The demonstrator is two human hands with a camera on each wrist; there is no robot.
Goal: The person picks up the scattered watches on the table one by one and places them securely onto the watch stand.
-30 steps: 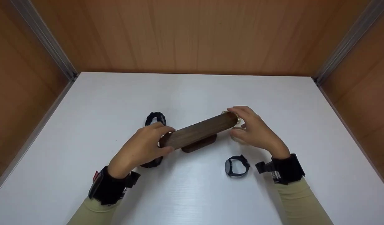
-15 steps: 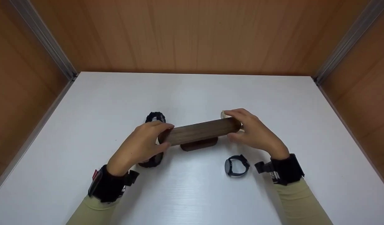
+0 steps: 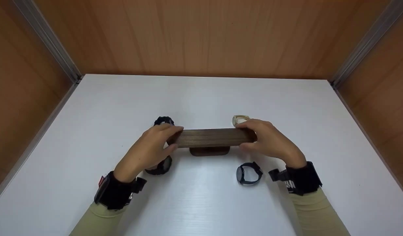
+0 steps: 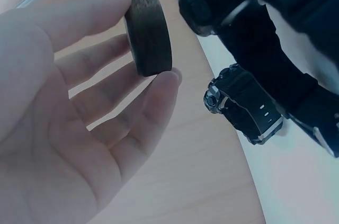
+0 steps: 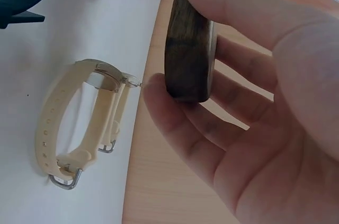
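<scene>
The white table (image 3: pixel 201 203) fills the floor of a wood-panelled booth and carries everything under and around the hands.

On it, between the two hands, stands the dark wooden watch stand (image 3: pixel 212 137): a long rounded bar on a small oval foot (image 3: pixel 209 151). The bar lies level and runs straight across from hand to hand, which looks like the reason for gripping it at both ends: the hold steadies it over its narrow foot.

The left hand (image 3: pixel 152 149) has its fingers curled over the bar's left end; in the left wrist view the thumb and a fingertip pinch that end between them. The right hand (image 3: pixel 268 141) does the same at the other end, thumb on one face and fingers bent round the other, as the right wrist view shows.

Four watches lie loose about the stand:
- A chunky black watch (image 3: pixel 163 120) sits just beyond the left hand.
- Another black watch (image 3: pixel 160 166) lies just under that hand's palm, partly hidden.
- A black round-faced watch (image 3: pixel 248 173) rests on its side just inside the right wrist.
- A cream-strapped watch (image 3: pixel 239 119) lies just past the right fingertips, its strap buckled into a loop.
</scene>
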